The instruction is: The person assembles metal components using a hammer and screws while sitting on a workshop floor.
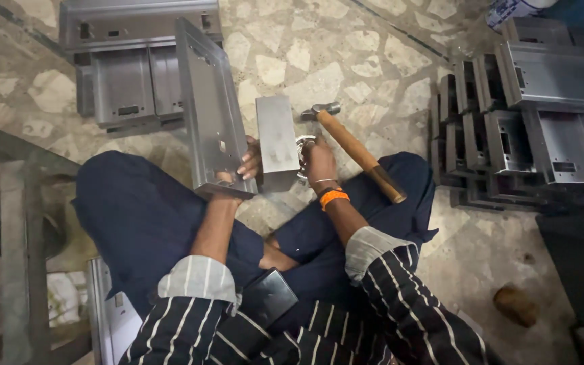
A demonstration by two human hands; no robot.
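Two hands on one grey metal panel (211, 115), held tilted over the lap at centre. Left hand (248, 165) fingers wrap its lower edge beside a steel block (277, 142). Right hand (319, 162) clenches a hammer (356, 152), head at 12 o'clock of the fist, next to the block.

Risks: a glancing blow could catch the left fingers; sharp panel edge could cut.

Room: stacks (522, 128) crowd 3 o'clock, another pile (126, 74) at 11; floor (346, 61) open at 12.
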